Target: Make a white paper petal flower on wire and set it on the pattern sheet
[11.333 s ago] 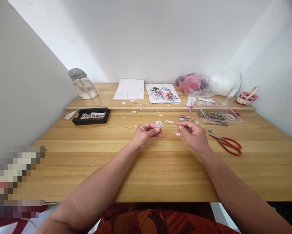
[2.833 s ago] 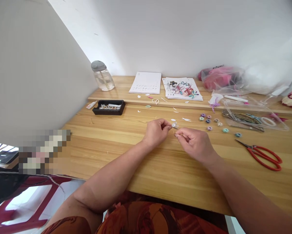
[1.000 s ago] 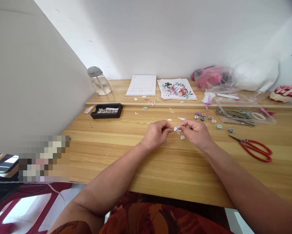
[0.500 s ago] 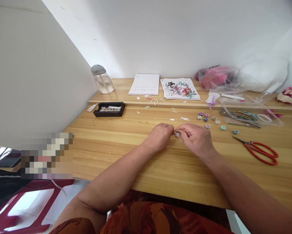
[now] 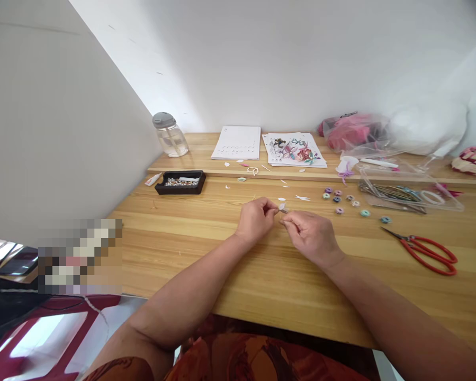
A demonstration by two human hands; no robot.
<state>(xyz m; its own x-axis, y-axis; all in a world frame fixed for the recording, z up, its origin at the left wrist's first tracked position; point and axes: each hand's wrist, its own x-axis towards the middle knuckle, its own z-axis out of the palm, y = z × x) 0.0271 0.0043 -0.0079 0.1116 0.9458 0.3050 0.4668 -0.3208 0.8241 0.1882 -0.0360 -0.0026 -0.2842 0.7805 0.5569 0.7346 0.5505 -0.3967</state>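
My left hand [image 5: 257, 219] is closed in a pinch on a tiny white paper flower [image 5: 282, 207], held just above the wooden desk [image 5: 238, 264]. My right hand [image 5: 311, 236] sits close beside it on the right, fingers curled and pinched near the flower; what it holds is too small to make out. Both hands hover over the middle of the desk. Small white paper petals [image 5: 302, 198] lie just beyond them.
Red scissors [image 5: 424, 248] lie at the right. Several small coloured paper coils [image 5: 343, 202] sit past my right hand. A black tray [image 5: 180, 182], glue tube [image 5: 153, 179], water bottle [image 5: 169, 135], printed sheets [image 5: 294, 150], clear box [image 5: 408, 186] and plastic bags [image 5: 357, 129] line the back.
My right hand has drawn slightly back and down from the flower. The left hand keeps its pinch on the flower. The view has shifted a little.
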